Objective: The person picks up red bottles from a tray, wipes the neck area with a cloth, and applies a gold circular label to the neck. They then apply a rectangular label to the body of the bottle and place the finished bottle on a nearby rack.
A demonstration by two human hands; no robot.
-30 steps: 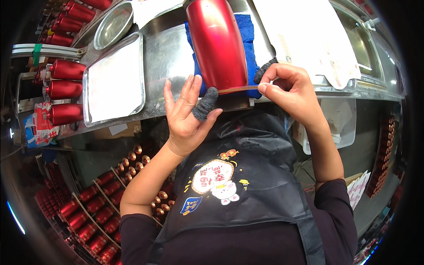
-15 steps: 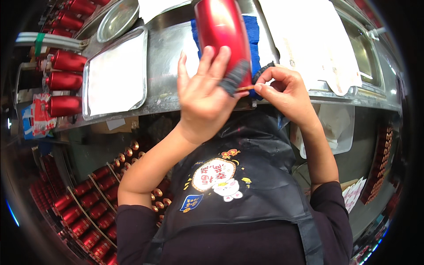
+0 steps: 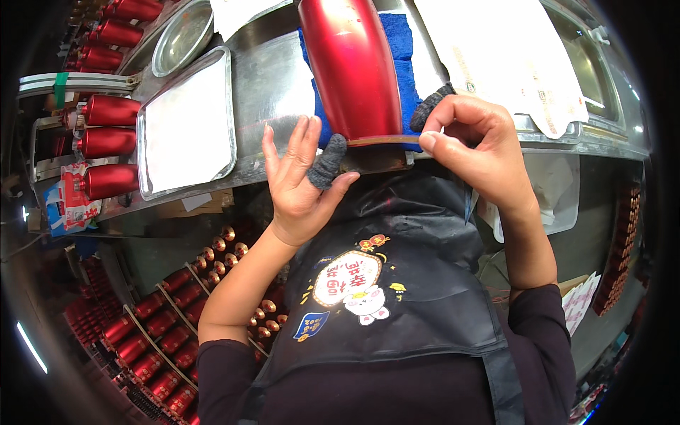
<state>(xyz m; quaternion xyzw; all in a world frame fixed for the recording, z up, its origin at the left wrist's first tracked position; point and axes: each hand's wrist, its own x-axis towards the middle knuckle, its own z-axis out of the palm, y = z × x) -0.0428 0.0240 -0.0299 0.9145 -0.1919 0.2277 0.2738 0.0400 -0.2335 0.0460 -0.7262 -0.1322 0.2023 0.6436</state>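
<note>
A large glossy red bottle (image 3: 352, 71) lies on a blue cloth (image 3: 401, 57), its near end toward me. Along that end runs a thin gold-brown strip (image 3: 386, 139). My right hand (image 3: 485, 145) pinches the strip's right end between thumb and forefinger. To the left of the bottle's near end, my left hand (image 3: 297, 195) is open, fingers spread, and holds nothing. Dark grey knitted finger sleeves cover one finger of each hand: one on the left (image 3: 328, 163), another on the right (image 3: 431, 108).
On the metal worktable (image 3: 265, 85) are a tray with a white sheet (image 3: 188, 127), a round metal bowl (image 3: 183, 39) and large white sheets (image 3: 489, 57) at right. Red bottles (image 3: 110, 143) stand at left; several more fill racks (image 3: 166, 340) below. A metal basin (image 3: 588, 78) is far right.
My left hand has drawn back left and nearer, off the bottle and the strip, uncovering the bottle's near end. My right hand has shifted slightly right, still pinching the strip.
</note>
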